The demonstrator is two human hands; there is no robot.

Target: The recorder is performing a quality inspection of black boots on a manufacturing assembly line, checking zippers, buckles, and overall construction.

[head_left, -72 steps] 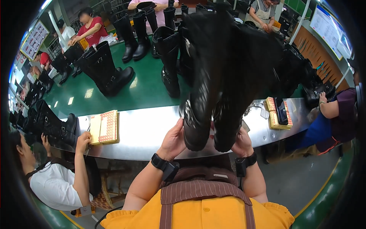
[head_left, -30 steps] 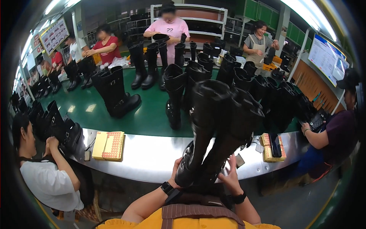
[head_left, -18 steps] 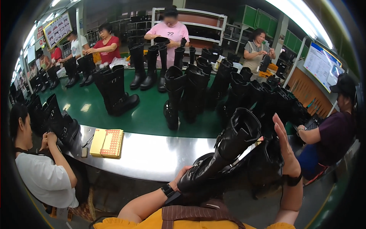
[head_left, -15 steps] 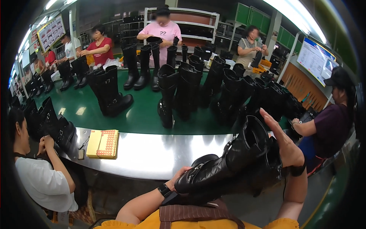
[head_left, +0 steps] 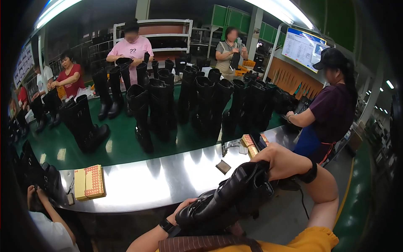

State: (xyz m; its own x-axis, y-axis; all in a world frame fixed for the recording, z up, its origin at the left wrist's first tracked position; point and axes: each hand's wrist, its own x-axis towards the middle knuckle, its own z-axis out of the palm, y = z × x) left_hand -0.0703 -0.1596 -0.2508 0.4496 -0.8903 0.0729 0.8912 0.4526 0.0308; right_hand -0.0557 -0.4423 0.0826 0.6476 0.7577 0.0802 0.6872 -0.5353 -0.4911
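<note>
A tall black leather boot [head_left: 228, 195] with straps lies tilted across my lap, its shaft opening up and to the right. My left hand [head_left: 181, 211] holds it near the foot, the fingers partly hidden behind the leather. My right hand [head_left: 280, 161] grips the top rim of the shaft, fingers bent over the edge. More black leather shows beside the boot; I cannot tell whether it is a second boot.
Tall black boots [head_left: 157, 109] stand in rows on the green worktable [head_left: 119, 145]. Along its metal edge [head_left: 147, 187] lie a yellow card stack [head_left: 89, 181], a small block [head_left: 223, 167] and narrow boxes [head_left: 249, 145]. Co-workers sit or stand around, one close by at right [head_left: 333, 109].
My right hand has gone from upright and flat beside the shaft to gripping its rim. The boot has shifted down and left in view. The view has turned to the right.
</note>
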